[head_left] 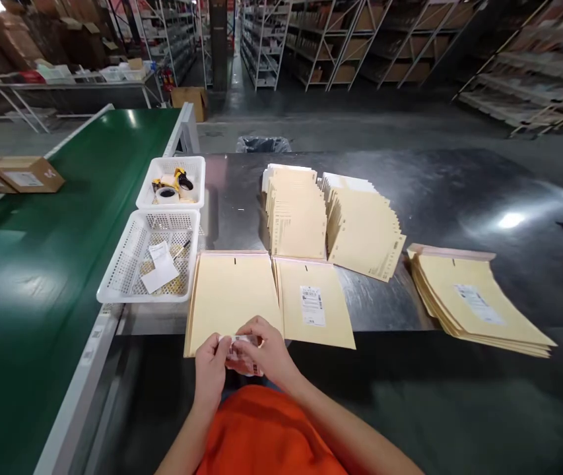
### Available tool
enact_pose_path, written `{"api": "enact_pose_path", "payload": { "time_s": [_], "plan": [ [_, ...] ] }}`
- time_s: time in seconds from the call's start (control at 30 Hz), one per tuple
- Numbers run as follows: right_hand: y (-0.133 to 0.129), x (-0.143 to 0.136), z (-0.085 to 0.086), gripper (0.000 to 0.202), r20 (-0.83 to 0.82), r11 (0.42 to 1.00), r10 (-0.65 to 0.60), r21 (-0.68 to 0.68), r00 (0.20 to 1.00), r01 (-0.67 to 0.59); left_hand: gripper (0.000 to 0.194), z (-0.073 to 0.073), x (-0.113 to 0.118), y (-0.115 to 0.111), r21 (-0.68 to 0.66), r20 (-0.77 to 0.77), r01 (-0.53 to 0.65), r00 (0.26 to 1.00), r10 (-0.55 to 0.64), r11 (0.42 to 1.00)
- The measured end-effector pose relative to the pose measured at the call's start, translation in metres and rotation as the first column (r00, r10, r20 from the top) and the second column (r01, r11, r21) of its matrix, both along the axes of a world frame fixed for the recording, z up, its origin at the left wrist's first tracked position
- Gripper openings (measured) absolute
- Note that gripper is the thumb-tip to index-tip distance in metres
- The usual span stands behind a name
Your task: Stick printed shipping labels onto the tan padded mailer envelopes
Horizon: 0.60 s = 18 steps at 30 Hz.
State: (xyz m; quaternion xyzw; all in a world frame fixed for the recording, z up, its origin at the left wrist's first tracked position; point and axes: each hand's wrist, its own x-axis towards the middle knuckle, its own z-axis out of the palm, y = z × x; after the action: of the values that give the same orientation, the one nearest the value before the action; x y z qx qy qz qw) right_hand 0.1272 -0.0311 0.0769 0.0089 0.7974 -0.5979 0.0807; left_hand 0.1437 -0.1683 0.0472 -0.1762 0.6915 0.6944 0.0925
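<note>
Between my two hands, close to my body, is a sheet of white printed labels (245, 363). My left hand (210, 366) pinches its left edge with thumb and fingers. The right hand (267, 349) is closed on its upper right part, fingertips bent over it. Just beyond lies a stack of plain tan envelopes (234, 290), flaps at the far side. To its right, an envelope with a white shipping label (313, 305) rests on the table. Farther right sits a pile of labelled envelopes (469, 290), its near ends hanging over the table edge.
Two fanned rows of tan envelopes (297, 214) stand on the dark table (439, 191). On the left, a white basket (113, 274) holds papers and a pen; another basket (143, 188) holds tape dispensers. A green conveyor belt (63, 237) carries cardboard boxes (28, 173).
</note>
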Motion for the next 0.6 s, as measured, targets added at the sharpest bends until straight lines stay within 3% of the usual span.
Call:
{"api": "enact_pose_path", "payload": {
  "time_s": [0.13,0.27,0.37,0.43,0.5,0.6],
  "plan": [
    [0.000,-0.008,-0.008,0.007,-0.064,0.999,-0.042,-0.009,0.997,0.042,0.044,-0.005,-0.001,0.009,-0.033,0.042,-0.097,0.994,0.099,0.995],
    [0.002,-0.065,-0.034,0.008,-0.085,0.977,-0.114,0.173,0.990,0.127,0.040,-0.021,0.020,0.009,0.047,0.164,-0.103,0.982,0.094,0.994],
    [0.002,-0.107,-0.055,0.010,-0.106,0.925,-0.160,0.330,0.981,0.187,0.046,-0.038,0.050,-0.005,0.091,0.278,-0.011,0.960,-0.015,0.996],
    [0.000,-0.119,-0.066,0.011,-0.123,0.909,-0.165,0.367,0.979,0.199,0.049,-0.044,0.072,-0.016,0.089,0.295,0.082,0.950,-0.105,0.993],
    [0.000,-0.119,-0.072,0.010,-0.146,0.896,-0.132,0.406,0.980,0.181,0.049,-0.041,0.090,-0.024,0.062,0.246,0.181,0.950,-0.191,0.981],
    [0.002,-0.116,-0.075,0.008,-0.185,0.873,-0.083,0.460,0.979,0.161,0.048,-0.022,0.108,-0.023,0.039,0.148,0.328,0.932,-0.330,0.944]
  ]
}}
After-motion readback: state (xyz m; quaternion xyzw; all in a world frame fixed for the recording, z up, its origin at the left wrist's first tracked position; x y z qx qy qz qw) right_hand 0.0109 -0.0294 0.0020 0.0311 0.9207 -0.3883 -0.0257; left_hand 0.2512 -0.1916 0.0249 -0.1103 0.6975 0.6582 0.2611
